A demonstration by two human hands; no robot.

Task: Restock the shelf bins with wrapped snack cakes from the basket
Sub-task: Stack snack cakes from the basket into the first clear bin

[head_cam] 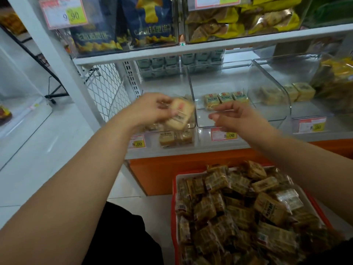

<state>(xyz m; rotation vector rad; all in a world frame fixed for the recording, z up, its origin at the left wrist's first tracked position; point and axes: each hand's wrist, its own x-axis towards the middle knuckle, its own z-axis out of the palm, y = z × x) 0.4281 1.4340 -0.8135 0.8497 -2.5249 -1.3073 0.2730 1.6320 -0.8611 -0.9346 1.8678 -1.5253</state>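
A shop aisle is showing here: white metal shelves (191,47) are carrying clear plastic bins (267,104) of wrapped snacks, with red-and-yellow price tags (224,134) hanging along the shelf edges.

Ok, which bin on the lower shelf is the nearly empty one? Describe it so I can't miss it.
Start at the red basket heaped with wrapped cakes, then look up to the white shelf above it. The middle clear bin, just beyond the right hand, holds only one row of three yellow cakes, unlike its neighbours.
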